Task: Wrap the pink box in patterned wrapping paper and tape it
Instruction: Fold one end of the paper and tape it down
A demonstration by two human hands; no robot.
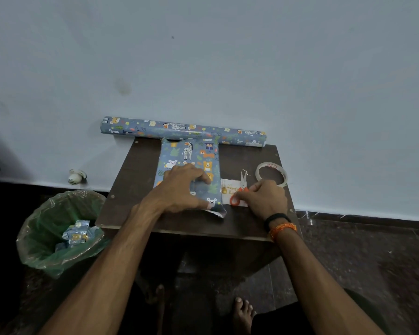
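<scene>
The box (191,160) lies on the small dark table (136,170), fully covered in blue animal-patterned paper, so no pink shows. My left hand (182,187) presses down on its near half with spread fingers. A loose paper flap (218,212) sticks out at the near end. My right hand (264,197) grips the orange-handled scissors (238,193), which lie on a white card (229,189) just right of the box. A clear tape roll (271,174) sits beyond my right hand.
A roll of the same wrapping paper (182,130) lies along the table's far edge against the wall. A bin (61,233) lined with green plastic, holding paper scraps, stands on the floor to the left. My bare feet are under the table.
</scene>
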